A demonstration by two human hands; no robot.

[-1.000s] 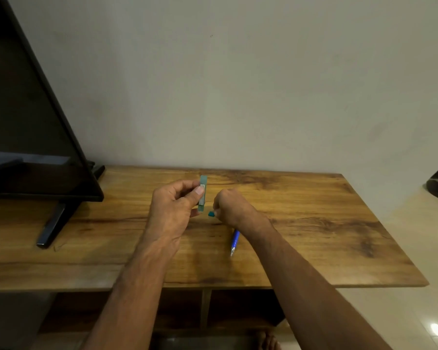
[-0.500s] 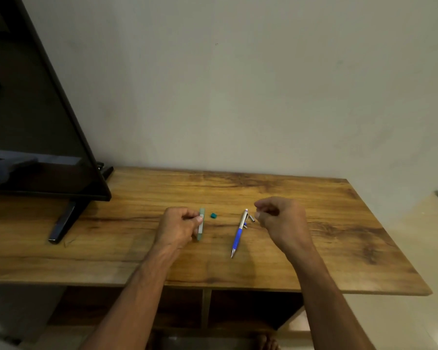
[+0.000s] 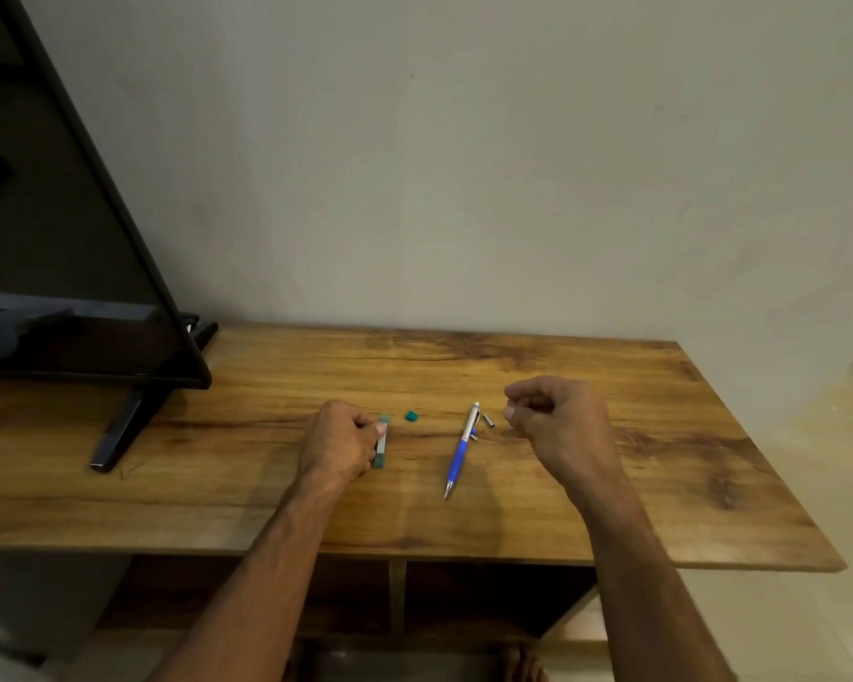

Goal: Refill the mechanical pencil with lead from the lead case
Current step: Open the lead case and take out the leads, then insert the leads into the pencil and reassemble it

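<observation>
So it's a wooden table (image 3: 538, 514) with strong dark grain, pushed up against a plain off-white wall (image 3: 464, 164). A black TV (image 3: 70, 238) fills the upper left of the frame, with one leg of its stand (image 3: 119, 435) angled out onto the tabletop. Pale floor tiles (image 3: 808, 460) show down the right side, and there are open shelf bays under the table at the bottom middle.

Count-wise: one lead case (image 3: 381, 447), one small teal cap (image 3: 411, 415), one blue and silver mechanical pencil (image 3: 460, 450), and two tiny silver bits right beside the pencil's top end, one at (image 3: 488, 421) and one at (image 3: 473, 436). Two bare hands.

The left hand (image 3: 338, 447) sits on the table just left of centre, fingers curled around the lead case with the thumb pressed on its upper end; the case lies flat against the wood. The right hand (image 3: 557, 425) hovers over the table right of the pencil, thumb and fingertips pinched close together. Can't tell if there's a lead in there, too thin to see.

The pencil lies between the hands, tip pointing toward the near edge, touching neither hand. Lots of bare wood to the right and along the near edge; the left side is crowded by the TV stand.
</observation>
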